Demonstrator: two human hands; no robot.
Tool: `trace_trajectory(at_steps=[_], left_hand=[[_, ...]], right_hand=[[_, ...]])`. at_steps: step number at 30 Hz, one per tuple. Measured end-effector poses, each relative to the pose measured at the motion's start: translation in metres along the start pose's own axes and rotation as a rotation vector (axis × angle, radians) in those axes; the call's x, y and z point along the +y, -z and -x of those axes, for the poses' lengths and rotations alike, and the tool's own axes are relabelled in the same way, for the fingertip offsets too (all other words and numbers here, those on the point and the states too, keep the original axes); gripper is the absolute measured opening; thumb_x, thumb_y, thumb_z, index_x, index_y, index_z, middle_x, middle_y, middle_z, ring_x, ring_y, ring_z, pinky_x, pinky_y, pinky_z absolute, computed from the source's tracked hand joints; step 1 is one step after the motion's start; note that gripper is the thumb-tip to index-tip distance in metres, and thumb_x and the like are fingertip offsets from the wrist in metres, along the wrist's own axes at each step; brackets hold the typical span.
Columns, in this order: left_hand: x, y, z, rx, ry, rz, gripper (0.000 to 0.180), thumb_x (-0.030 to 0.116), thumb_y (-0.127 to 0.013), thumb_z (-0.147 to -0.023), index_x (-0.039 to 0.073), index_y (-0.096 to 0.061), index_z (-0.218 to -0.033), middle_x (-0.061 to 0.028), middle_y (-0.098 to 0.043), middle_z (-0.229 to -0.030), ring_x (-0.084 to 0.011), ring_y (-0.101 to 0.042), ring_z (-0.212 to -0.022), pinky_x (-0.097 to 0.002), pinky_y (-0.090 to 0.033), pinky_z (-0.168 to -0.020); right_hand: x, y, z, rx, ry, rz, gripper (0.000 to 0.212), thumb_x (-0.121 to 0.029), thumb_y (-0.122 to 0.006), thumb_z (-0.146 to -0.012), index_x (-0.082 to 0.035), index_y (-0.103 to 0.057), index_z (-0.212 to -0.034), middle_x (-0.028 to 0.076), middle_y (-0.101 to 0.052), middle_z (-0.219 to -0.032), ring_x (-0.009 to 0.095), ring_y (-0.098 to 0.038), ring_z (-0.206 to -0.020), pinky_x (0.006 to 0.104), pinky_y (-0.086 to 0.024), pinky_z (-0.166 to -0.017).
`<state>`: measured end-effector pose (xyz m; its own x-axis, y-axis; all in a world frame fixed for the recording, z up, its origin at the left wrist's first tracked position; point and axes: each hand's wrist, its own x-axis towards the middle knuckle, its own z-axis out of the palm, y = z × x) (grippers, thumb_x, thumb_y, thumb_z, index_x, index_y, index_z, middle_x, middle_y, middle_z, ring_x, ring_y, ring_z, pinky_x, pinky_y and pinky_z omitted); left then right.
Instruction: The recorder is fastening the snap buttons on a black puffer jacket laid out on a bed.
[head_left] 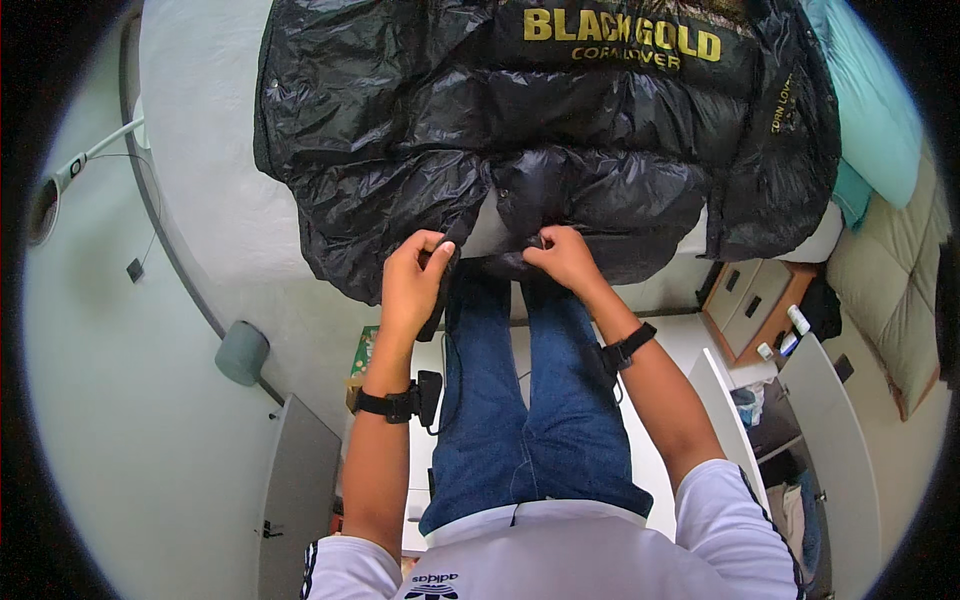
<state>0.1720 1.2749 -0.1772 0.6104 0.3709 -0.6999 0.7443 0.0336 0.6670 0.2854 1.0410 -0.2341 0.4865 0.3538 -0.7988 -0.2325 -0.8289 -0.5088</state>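
A shiny black puffer jacket (pixel 620 110) with yellow lettering lies spread over a white bed-like surface (pixel 205 120), its lower hem hanging toward me. Its front is parted at the bottom, and a strip of the pale surface shows in the gap. My left hand (pixel 412 280) pinches the jacket's left front edge near the hem between thumb and fingers. With closed fingers, my right hand (pixel 566 260) grips the opposite front edge, a short way from the left. The fingertips of the right hand are partly hidden by the fabric. Black bands circle both wrists.
Teal bedding (pixel 870 110) and a beige quilted cushion (pixel 890 290) lie to the right. Below them are a wooden drawer unit (pixel 750 308) and a cabinet with an open white door (pixel 835 450). A grey-green rounded object (pixel 242 353) sits at the left, above a grey door (pixel 298 500).
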Motion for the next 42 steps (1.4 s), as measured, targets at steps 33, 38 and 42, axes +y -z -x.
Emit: trace_trajectory(at_steps=[33, 38, 42], left_hand=[[0.034, -0.073, 0.01, 0.117, -0.443, -0.483, 0.012, 0.004, -0.075, -0.081, -0.001, -0.071, -0.091, -0.014, -0.071, -0.09, -0.0329, -0.068, -0.085, -0.0414, -0.053, -0.077], [0.037, -0.058, 0.019, 0.183, -0.503, -0.518, 0.011, 0.005, -0.077, -0.079, 0.005, -0.073, -0.089, -0.0118, -0.072, -0.091, -0.0301, -0.068, -0.085, -0.0396, -0.053, -0.079], [0.047, -0.071, 0.013, 0.193, -0.508, -0.438, 0.014, 0.002, -0.076, -0.078, 0.003, -0.072, -0.091, -0.0121, -0.072, -0.091, -0.0314, -0.067, -0.087, -0.0402, -0.053, -0.08]], right_hand=[[-0.036, -0.019, 0.015, 0.169, -0.228, -0.814, 0.036, -0.006, -0.085, -0.072, -0.002, -0.06, -0.097, 0.005, -0.065, -0.078, 0.014, -0.063, -0.071, 0.03, -0.051, -0.065], [-0.056, -0.015, 0.023, 0.167, -0.041, -0.631, 0.036, -0.014, -0.087, -0.073, -0.002, -0.063, -0.097, 0.005, -0.069, -0.081, 0.012, -0.064, -0.074, 0.0284, -0.052, -0.065], [-0.053, 0.005, 0.019, 0.159, -0.051, -0.54, 0.031, -0.009, -0.082, -0.08, -0.001, -0.06, -0.1, 0.003, -0.068, -0.076, 0.007, -0.06, -0.07, 0.0248, -0.048, -0.06]])
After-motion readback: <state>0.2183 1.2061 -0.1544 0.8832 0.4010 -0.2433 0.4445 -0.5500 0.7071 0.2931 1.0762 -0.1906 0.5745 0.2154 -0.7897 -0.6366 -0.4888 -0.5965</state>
